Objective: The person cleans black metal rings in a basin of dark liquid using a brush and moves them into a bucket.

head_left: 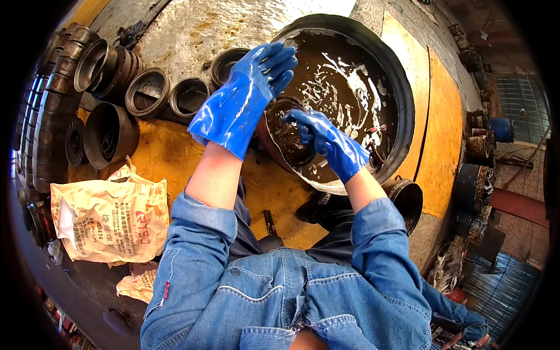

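Observation:
Both my hands wear long blue rubber gloves. My left hand (pixel 254 87) is open, its fingers stretched out over the left rim of a wide round black tub (pixel 402 116). Dark, oily liquid (pixel 332 81) with pale floating foam lies in the tub. Over the near part of the liquid is my right hand (pixel 329 143), its index finger reaching left and the other fingers bent down, with nothing visible between them. Just left of it, a dark round metal part (pixel 277 125) leans at the tub's near left side, partly hidden by my gloves.
Round metal parts (pixel 149 92) line the floor left of the tub, with a larger metal cup (pixel 111 135) nearer. Dark parts are stacked (pixel 55 116) at far left. A crumpled paper sack (pixel 111 219) lies at left. Another cylinder (pixel 406 201) stands right; a person's sleeve (pixel 455 309) shows lower right.

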Action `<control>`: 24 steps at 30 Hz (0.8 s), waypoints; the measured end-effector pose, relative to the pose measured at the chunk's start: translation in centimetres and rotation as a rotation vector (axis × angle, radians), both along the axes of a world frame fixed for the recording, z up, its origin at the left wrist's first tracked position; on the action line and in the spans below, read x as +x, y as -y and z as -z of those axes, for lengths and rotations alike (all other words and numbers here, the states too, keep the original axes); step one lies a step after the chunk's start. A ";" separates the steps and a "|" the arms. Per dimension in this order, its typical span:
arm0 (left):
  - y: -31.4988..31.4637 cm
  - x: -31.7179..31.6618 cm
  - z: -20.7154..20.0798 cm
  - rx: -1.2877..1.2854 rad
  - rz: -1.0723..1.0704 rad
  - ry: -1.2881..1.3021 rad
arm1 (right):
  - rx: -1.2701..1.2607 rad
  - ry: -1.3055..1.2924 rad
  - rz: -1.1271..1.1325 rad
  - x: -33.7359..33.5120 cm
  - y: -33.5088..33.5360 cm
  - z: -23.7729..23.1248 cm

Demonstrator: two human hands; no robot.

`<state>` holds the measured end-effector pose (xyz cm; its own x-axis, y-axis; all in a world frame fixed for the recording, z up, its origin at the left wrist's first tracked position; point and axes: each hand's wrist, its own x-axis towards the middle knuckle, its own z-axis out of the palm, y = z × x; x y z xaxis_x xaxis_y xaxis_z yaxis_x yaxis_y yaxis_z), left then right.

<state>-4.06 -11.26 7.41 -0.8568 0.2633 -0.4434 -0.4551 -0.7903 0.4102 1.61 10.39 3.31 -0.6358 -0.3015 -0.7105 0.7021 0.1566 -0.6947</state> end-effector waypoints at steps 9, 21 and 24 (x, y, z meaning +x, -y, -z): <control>-1.0 0.1 0.2 0.037 0.042 -0.013 | 0.645 -0.411 -0.673 2.9 2.7 -2.6; -0.3 0.1 0.4 0.022 0.026 -0.058 | 0.739 -0.522 -0.591 -2.1 1.3 -1.6; -0.4 0.3 0.0 0.016 0.024 -0.051 | 0.755 -0.455 -0.483 -2.6 1.6 -3.2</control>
<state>-3.79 -10.88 7.41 -0.8714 0.2908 -0.3950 -0.4531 -0.7857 0.4212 -0.95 8.78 6.48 -0.8232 -0.1697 -0.5419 0.1393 0.8648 -0.4824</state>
